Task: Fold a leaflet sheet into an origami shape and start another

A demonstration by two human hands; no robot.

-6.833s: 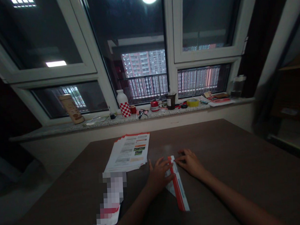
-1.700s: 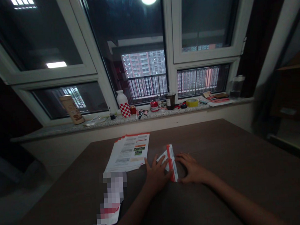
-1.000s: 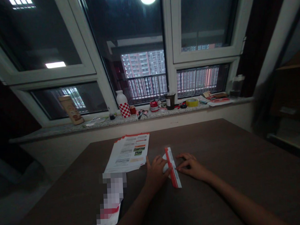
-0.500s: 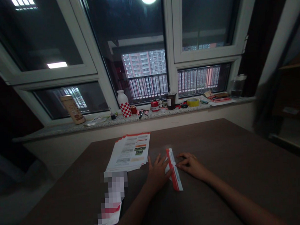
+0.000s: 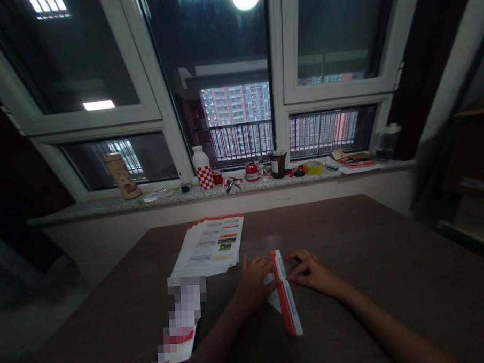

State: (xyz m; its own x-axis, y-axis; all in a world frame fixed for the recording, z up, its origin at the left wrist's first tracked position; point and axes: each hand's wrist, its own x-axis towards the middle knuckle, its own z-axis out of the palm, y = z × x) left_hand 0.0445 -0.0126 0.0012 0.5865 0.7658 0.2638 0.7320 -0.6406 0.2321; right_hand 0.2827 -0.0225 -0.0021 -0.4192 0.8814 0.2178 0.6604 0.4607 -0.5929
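A folded sheet of paper (image 5: 288, 305), a narrow strip with red and white printed bands, lies at a slant on the dark table between my hands. My left hand (image 5: 255, 278) holds its left edge, fingers curled and thumb laid on the red band. On the other side, my right hand (image 5: 313, 273) pinches the right edge with thumb and forefinger; the remaining fingers are bent. A pale flap of the same paper shows under the strip, beside my left fingers.
A fanned stack of printed sheets (image 5: 208, 247) lies left of my hands. Nearer me is a pixelated item (image 5: 186, 317). On the windowsill stand a checkered bottle (image 5: 203, 170), a tan flask (image 5: 121, 176), a dark cup (image 5: 278, 164) and yellow tape (image 5: 313, 168).
The folded paper has slid a little toward me. My left fingers, spread before, are now drawn in around its edge, and my right thumb and forefinger have closed at the other edge.
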